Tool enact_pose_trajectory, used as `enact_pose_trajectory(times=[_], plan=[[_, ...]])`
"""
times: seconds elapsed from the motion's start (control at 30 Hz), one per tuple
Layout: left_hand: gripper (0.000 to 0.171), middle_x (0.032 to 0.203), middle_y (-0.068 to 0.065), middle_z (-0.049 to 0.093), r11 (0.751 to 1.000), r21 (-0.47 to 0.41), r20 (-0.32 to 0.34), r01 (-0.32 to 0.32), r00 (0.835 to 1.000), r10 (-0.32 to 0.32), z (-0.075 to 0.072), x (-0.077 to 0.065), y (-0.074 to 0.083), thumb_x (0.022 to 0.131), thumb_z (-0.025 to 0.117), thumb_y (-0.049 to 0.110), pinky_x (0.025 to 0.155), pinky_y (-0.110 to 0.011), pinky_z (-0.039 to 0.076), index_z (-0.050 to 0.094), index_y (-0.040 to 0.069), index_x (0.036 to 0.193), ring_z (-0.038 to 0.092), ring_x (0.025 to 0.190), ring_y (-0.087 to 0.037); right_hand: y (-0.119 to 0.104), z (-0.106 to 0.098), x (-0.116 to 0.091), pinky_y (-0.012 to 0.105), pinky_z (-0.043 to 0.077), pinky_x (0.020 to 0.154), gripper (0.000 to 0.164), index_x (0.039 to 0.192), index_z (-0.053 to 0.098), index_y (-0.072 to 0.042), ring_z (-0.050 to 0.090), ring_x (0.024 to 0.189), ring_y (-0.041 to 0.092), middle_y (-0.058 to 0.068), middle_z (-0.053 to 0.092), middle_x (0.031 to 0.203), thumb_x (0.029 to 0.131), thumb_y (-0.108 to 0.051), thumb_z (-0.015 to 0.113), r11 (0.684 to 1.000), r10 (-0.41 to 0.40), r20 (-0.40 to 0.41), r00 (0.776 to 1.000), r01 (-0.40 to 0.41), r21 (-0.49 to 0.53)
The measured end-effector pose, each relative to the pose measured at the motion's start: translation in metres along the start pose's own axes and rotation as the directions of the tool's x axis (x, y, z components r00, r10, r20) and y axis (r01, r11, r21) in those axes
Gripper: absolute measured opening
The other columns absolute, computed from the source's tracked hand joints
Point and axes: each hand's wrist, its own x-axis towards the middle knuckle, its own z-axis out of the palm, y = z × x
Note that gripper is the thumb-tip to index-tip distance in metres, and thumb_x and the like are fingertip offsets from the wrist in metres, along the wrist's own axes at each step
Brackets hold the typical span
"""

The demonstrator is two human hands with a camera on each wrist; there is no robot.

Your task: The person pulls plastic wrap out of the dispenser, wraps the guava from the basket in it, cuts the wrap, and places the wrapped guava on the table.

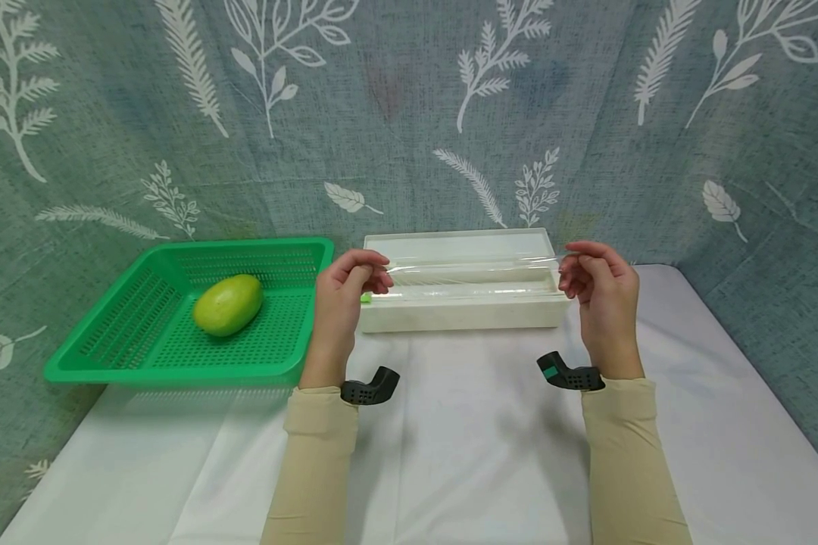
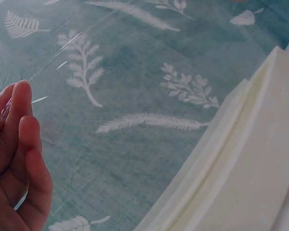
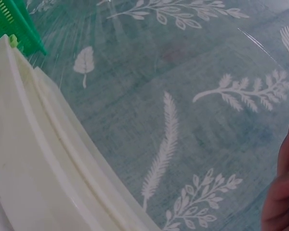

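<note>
A sheet of clear cling film [image 1: 473,266] stretches between both hands above an opened white cling film box [image 1: 463,316]. My left hand [image 1: 341,310] pinches the film's left end between thumb and fingers; in the left wrist view the film's edge runs from the fingertips [image 2: 23,91]. The right hand [image 1: 607,303] pinches the other end, level with the left. Only part of that hand's fingers [image 3: 284,187] shows in the right wrist view, where the grip itself is cut off. The box's lid [image 1: 460,244] stands raised at the back.
Left of the box is a green plastic basket [image 1: 170,371] holding a yellow-green mango [image 1: 228,305]. A small bright green piece [image 1: 366,298] sits at the box's left end. White cloth [image 1: 463,454] covers the table, and a leaf-patterned curtain [image 1: 395,151] hangs behind.
</note>
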Motion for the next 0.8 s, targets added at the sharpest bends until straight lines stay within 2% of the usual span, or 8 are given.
enact_pose_trajectory(times=[0.17,0.4,0.8], plan=[[0.022,0.069,-0.013,0.059,1.0,-0.012,-0.002,-0.021,1.0,0.021,0.0007,-0.0002,0.0022,0.088,0.04,-0.001,0.062,-0.031,0.048,0.062,-0.002,0.087,0.055,0.064,-0.026,-0.0011,0.0006,-0.0001,0.022,0.04,0.047,0.023,0.101,0.057,0.008,0.048,0.055,0.019,0.013,0.056,0.075,0.092,-0.008,0.045,1.0,-0.01,-0.001,1.0,0.01,-0.003],[0.021,0.07,-0.014,0.059,0.999,-0.006,-0.005,-0.031,0.999,0.031,0.001,-0.0008,0.0034,0.089,0.041,0.001,0.062,-0.031,0.048,0.06,-0.006,0.09,0.055,0.064,-0.027,-0.0029,0.001,-0.0006,0.022,0.04,0.047,0.023,0.102,0.057,0.009,0.048,0.056,0.02,0.013,0.056,0.075,0.092,-0.008,0.044,1.0,-0.012,0.002,1.0,0.012,0.009],[0.022,0.068,-0.014,0.059,0.998,-0.012,-0.014,-0.055,0.998,0.054,0.0013,-0.0015,0.0065,0.088,0.041,0.0,0.061,-0.034,0.047,0.063,-0.001,0.086,0.054,0.063,-0.027,-0.0066,0.0025,-0.0016,0.021,0.041,0.046,0.022,0.101,0.057,0.01,0.049,0.054,0.019,0.014,0.056,0.075,0.091,-0.006,0.044,0.998,-0.041,0.013,0.999,0.041,0.044]])
